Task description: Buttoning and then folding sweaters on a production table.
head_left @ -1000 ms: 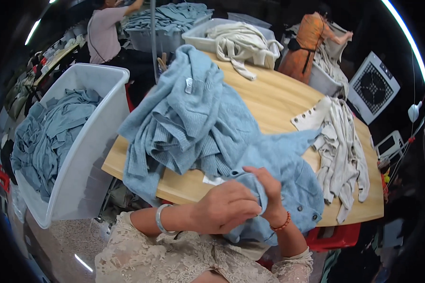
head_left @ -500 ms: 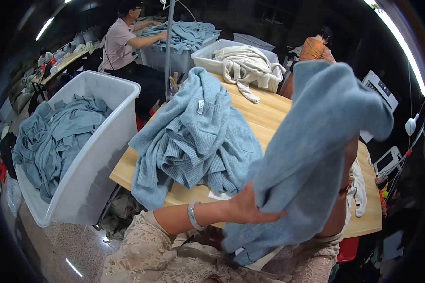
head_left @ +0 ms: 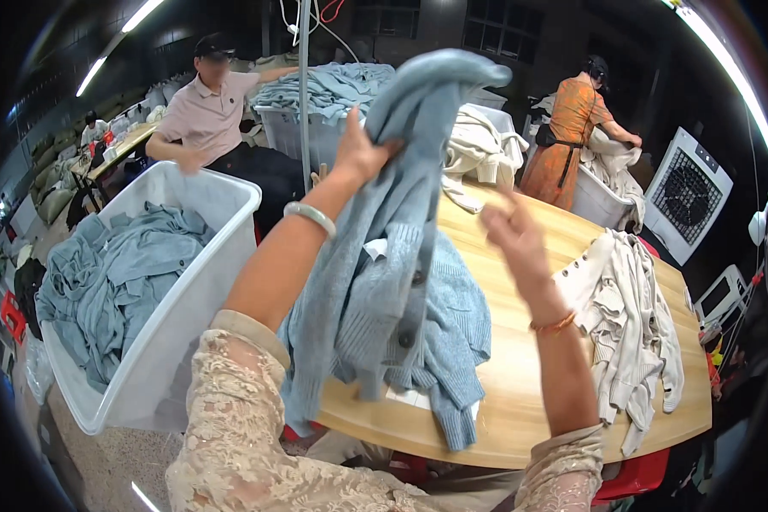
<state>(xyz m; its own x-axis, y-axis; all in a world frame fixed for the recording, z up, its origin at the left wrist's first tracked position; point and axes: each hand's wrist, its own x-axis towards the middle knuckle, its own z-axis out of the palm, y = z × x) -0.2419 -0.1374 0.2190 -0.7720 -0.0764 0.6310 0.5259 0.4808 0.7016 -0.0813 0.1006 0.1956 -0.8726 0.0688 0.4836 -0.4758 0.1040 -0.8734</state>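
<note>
Since the earlier frame the left hand (head_left: 360,154) has lifted the buttoned blue cardigan (head_left: 392,256) to upper centre, fingers clamped on it, hiding the desk (head_left: 520,392) pile, the right hand (head_left: 514,239) loosely open, holding nothing.

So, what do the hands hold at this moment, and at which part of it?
The left hand grips a light blue knit cardigan near its top, lifted so it hangs over the wooden table. The right hand is open and holds nothing.

Strip lights (head_left: 136,15) are glowing along a dark ceiling, and dark windows (head_left: 495,30) are showing in the far wall. A metal pole (head_left: 304,94) is standing behind the wooden surface (head_left: 520,375). A white fan unit (head_left: 687,200) is sitting beyond its right edge, above speckled floor (head_left: 102,461).
</note>
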